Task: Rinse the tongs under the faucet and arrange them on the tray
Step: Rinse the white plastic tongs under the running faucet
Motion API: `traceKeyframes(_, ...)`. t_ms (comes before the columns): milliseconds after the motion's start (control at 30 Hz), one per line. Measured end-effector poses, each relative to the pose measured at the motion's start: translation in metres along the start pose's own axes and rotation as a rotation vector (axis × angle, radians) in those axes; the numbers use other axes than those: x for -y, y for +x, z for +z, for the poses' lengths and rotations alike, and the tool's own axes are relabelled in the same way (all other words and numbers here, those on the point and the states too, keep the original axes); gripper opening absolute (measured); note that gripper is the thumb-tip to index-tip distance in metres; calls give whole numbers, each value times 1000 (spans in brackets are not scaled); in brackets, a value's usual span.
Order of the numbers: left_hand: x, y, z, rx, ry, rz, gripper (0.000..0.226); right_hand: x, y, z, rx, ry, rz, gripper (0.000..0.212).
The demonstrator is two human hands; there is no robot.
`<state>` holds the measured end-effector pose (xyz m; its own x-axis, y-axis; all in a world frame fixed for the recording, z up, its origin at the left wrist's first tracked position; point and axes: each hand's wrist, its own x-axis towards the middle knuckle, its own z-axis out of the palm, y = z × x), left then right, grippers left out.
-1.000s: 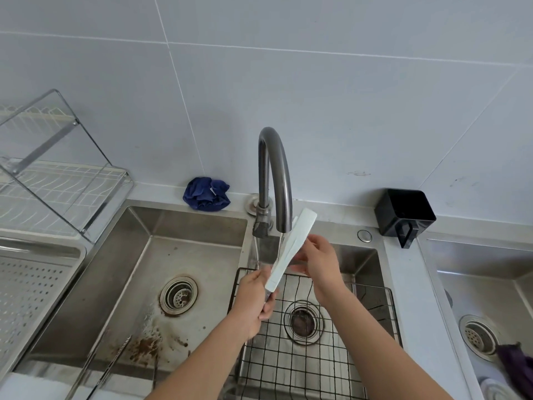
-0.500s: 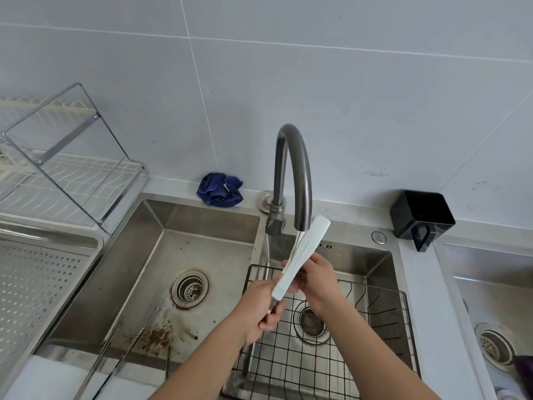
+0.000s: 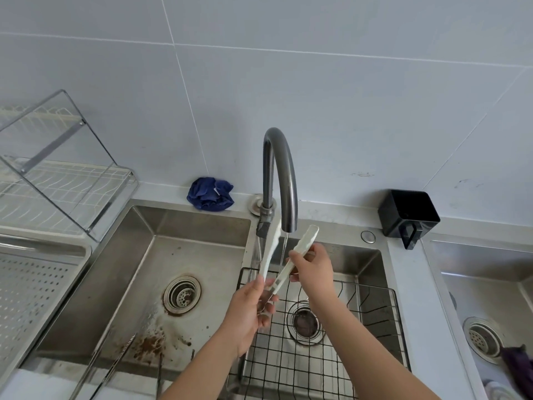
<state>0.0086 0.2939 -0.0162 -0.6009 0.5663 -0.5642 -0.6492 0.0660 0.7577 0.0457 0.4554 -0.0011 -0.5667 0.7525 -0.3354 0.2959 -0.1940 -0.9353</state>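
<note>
Head view looks down at the faucet (image 3: 279,174), and a thin stream of water (image 3: 284,249) falls from its spout. Both hands hold the white tongs (image 3: 284,272) right under that spout. The left hand (image 3: 252,308) is closed around the joined end of the tongs, below the faucet. The right hand (image 3: 313,268) pinches one arm of the tongs with its fingers and pulls it to the side. I think this keeps the two arms spread, so the water can run between them and wash the inside.

Below the faucet sits a small sink (image 3: 375,264) with a black wire rack (image 3: 360,313) in it. The rack holds nothing. Left of the faucet is a bigger sink (image 3: 144,255) with brown stains near its drain and some thin metal sticks leaning at its front edge. Far left of the faucet, on the desk, is the tray (image 3: 28,290) with little holes. No tongs lie on it yet. A blue cloth (image 3: 210,194) sits just left of the faucet base.
</note>
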Motion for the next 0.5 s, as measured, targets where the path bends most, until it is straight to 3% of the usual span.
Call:
traceKeyframes(200, -7, 1, 4, -138, 34, 28, 55, 1, -6, 19, 144, 91, 80, 14)
traceKeyframes(500, -11, -8, 4, -83, 72, 48, 54, 14, -4, 18, 278, 315, 174, 6)
